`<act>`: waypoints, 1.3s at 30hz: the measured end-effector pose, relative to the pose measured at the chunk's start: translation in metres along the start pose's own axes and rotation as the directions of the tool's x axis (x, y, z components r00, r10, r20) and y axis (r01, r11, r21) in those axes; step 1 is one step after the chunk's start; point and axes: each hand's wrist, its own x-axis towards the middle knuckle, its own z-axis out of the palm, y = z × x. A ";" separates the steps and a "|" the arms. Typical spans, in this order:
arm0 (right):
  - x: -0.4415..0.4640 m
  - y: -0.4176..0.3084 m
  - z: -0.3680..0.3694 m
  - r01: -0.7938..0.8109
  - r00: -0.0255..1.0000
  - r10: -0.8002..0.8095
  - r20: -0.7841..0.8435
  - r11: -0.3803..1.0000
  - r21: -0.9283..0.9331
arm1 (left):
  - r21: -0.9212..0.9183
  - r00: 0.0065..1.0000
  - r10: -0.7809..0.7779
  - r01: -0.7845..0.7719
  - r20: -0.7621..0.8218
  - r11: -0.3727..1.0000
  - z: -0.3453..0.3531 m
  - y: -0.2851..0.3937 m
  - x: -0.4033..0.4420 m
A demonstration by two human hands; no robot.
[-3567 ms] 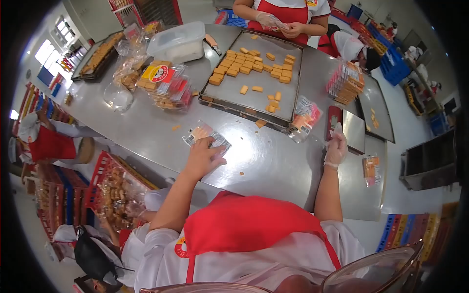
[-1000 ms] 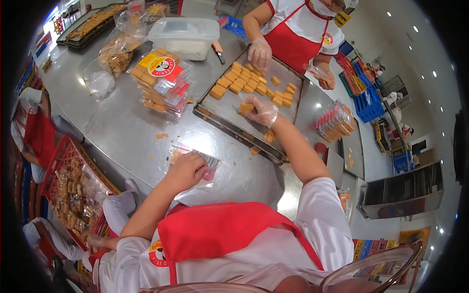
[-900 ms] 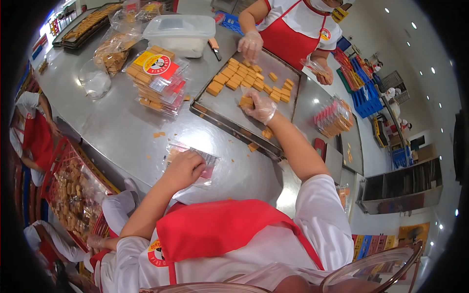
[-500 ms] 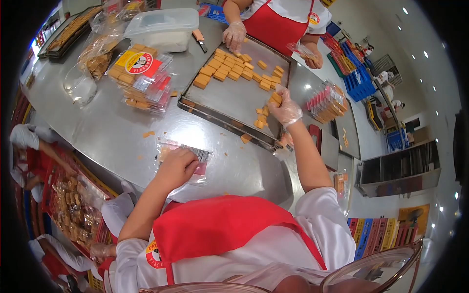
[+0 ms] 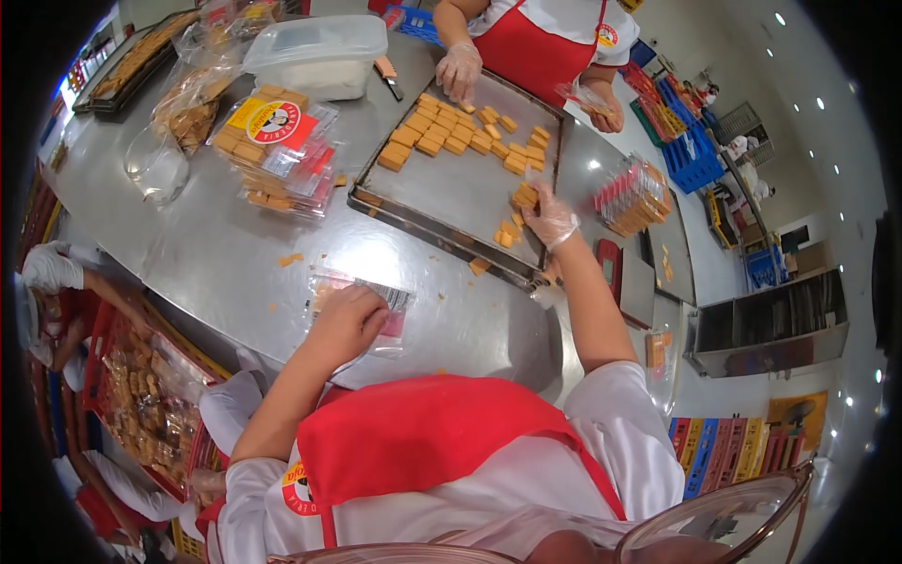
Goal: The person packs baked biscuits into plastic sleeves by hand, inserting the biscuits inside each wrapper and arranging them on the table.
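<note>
My bare left hand [image 5: 349, 321] is closed, its fingers curled on a clear plastic bag [image 5: 393, 324] with a printed label lying flat on the steel table. Part of that bag is hidden under the hand. My right hand [image 5: 551, 221], in a clear glove, is closed around several small square biscuits [image 5: 524, 195] at the right side of the metal baking tray [image 5: 470, 188]. Just below it, a few loose biscuits [image 5: 508, 232] lie in the tray. A larger block of cut biscuits [image 5: 434, 124] covers the tray's far left part.
Across the tray, a co-worker's gloved hand [image 5: 459, 73] reaches in at the far edge. Filled packs [image 5: 268, 150] are stacked at left, near a plastic tub [image 5: 315, 56] and a knife [image 5: 388, 77]. More packs [image 5: 634, 197] stand right of the tray.
My right hand has moved slightly down and left, and more biscuits show grouped in its fingers. My left hand stays on the bag. The co-worker's gloved hand has shifted slightly.
</note>
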 end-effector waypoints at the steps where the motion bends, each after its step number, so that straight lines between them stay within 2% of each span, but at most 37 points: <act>1: 0.002 0.008 0.003 0.053 0.998 -0.053 -0.029 0.998 0.032 | -0.002 1.000 -0.010 0.010 0.001 1.000 0.000 0.000 0.000; 4: 0.003 -0.004 -0.008 -0.022 0.999 0.020 0.026 0.995 0.095 | -0.059 0.995 -0.099 0.098 -0.003 0.993 -0.002 0.000 -0.002; 7: 0.004 -0.019 -0.012 -0.132 0.989 0.135 -0.057 0.990 0.052 | -0.063 0.994 -0.108 0.107 -0.012 0.992 -0.003 0.000 -0.003; 8: 0.007 -0.024 -0.008 -0.190 0.957 0.261 -0.123 0.890 0.414 | -0.063 0.994 -0.110 0.110 -0.007 0.992 -0.003 -0.001 -0.004; 9: 0.013 -0.029 -0.003 -0.180 0.909 0.393 -0.137 0.668 0.722 | -0.063 0.994 -0.112 0.112 -0.005 0.992 -0.003 -0.001 -0.004; 10: 0.018 -0.030 -0.001 -0.111 0.854 0.511 -0.094 0.357 0.928 | -0.064 0.993 -0.114 0.113 -0.004 0.992 -0.002 -0.001 -0.004; 11: 0.020 -0.028 -0.004 -0.031 0.902 0.429 0.041 -0.031 0.999 | -0.054 0.993 -0.115 0.114 -0.008 0.992 -0.002 0.000 -0.003; 12: 0.018 -0.024 -0.007 0.008 0.945 0.300 0.130 -0.420 0.907 | -0.046 0.994 -0.112 0.112 -0.006 0.993 -0.003 0.000 -0.003; 13: 0.014 -0.020 -0.009 0.003 0.977 0.145 0.157 -0.742 0.670 | -0.039 0.994 -0.107 0.107 0.001 0.993 -0.002 0.000 -0.002; 16: 0.003 -0.044 -0.018 -0.120 0.984 -0.053 0.169 -0.902 0.415 | -0.078 0.984 -0.168 0.164 -0.057 0.983 0.002 -0.003 -0.005; 17: 0.002 -0.049 -0.019 -0.153 0.984 -0.102 0.146 -0.902 0.405 | -0.111 0.979 -0.193 0.185 -0.065 0.976 0.002 -0.004 -0.005; 20: -0.009 -0.078 -0.030 -0.220 0.959 -0.127 0.254 -0.898 0.381 | -0.184 0.959 -0.266 0.246 -0.093 0.952 0.001 -0.006 -0.008; 21: -0.015 -0.091 -0.033 -0.203 0.964 -0.064 0.259 -0.805 0.558 | -0.195 0.955 -0.279 0.256 -0.100 0.947 0.001 -0.007 -0.008; 23: -0.028 -0.123 -0.035 -0.173 0.972 0.043 0.230 -0.526 0.833 | -0.215 0.950 -0.280 0.247 -0.137 0.945 0.002 -0.011 -0.009; 26: -0.056 -0.184 -0.028 -0.107 0.993 -0.070 0.100 -0.110 0.988 | -0.247 0.945 -0.271 0.222 -0.184 0.943 0.007 -0.018 -0.012; 27: -0.062 -0.194 -0.016 0.033 0.995 -0.097 -0.018 0.156 0.987 | -0.263 0.944 -0.281 0.230 -0.175 0.937 0.006 -0.017 -0.012; 28: -0.069 -0.200 -0.001 0.184 0.979 -0.154 -0.131 0.403 0.897 | -0.280 0.943 -0.288 0.235 -0.167 0.931 0.005 -0.016 -0.012; 29: -0.073 -0.207 0.007 0.329 0.944 -0.237 -0.231 0.608 0.722 | -0.397 0.927 -0.343 0.260 -0.152 0.880 0.005 -0.019 -0.013; 31: -0.078 -0.215 0.010 0.362 0.924 -0.341 -0.174 0.631 0.686 | -0.615 0.895 -0.432 0.277 -0.114 0.738 0.004 -0.023 -0.014; 32: -0.080 -0.219 0.008 0.383 0.909 -0.391 -0.146 0.643 0.664 | -0.671 0.904 -0.379 0.158 -0.196 0.724 0.004 -0.021 -0.012; 33: -0.081 -0.220 0.003 0.283 0.914 -0.406 0.017 0.666 0.690 | -0.712 0.902 -0.326 0.031 -0.282 0.701 0.004 -0.018 -0.009; 34: -0.078 -0.222 -0.005 0.294 0.878 -0.473 0.068 0.648 0.703 | -0.738 0.889 -0.274 -0.099 -0.367 0.668 0.003 -0.017 -0.007; 36: -0.075 -0.228 -0.018 0.301 0.794 -0.585 0.166 0.614 0.730 | -0.754 0.920 -0.282 -0.022 -0.272 0.656 -0.002 -0.011 -0.007; 37: -0.074 -0.230 -0.019 0.435 0.755 -0.630 0.184 0.690 0.579 | -0.761 0.934 -0.283 0.019 -0.219 0.649 -0.006 -0.007 -0.006; 39: -0.074 -0.232 -0.023 0.652 0.684 -0.686 0.248 0.728 0.213 | -0.562 0.974 -0.226 0.183 -0.008 0.807 -0.029 0.013 0.005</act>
